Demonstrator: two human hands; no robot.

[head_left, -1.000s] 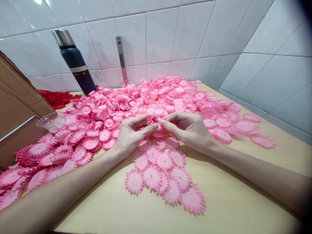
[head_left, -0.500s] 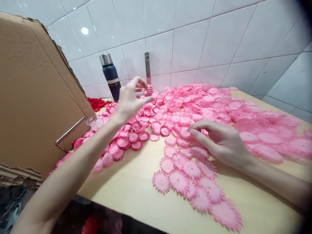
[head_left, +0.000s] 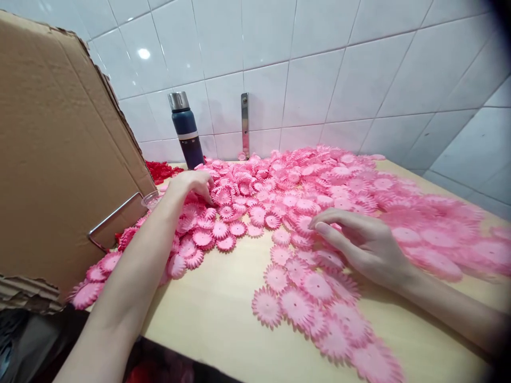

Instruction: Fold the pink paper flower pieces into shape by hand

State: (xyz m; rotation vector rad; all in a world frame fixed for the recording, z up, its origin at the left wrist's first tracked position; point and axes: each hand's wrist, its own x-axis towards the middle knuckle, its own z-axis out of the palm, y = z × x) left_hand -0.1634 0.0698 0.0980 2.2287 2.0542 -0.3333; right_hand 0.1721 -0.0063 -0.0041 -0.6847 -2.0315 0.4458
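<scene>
Many pink petal discs with fringed edges and small centre holes lie heaped and scattered on a pale wooden table. My left hand reaches into the darker pink discs near the bottle. Its fingers bend down among them, and the fingertips and thumb are mostly hidden, so any grip there does not show. Over the lighter discs at right, my right hand is held low with thumb and forefinger drawn together. Whether a disc sits between them is unclear.
A dark blue bottle with a steel cap stands by the tiled wall, beside a metal bracket. Red pieces lie behind the cardboard box at left. A clear plastic cup and a metal wire frame are close to it.
My left hand has come down and left from above the heap, where it held a pink disc, into the darker discs. My right hand stays nearly in place. The view has shifted slightly.
</scene>
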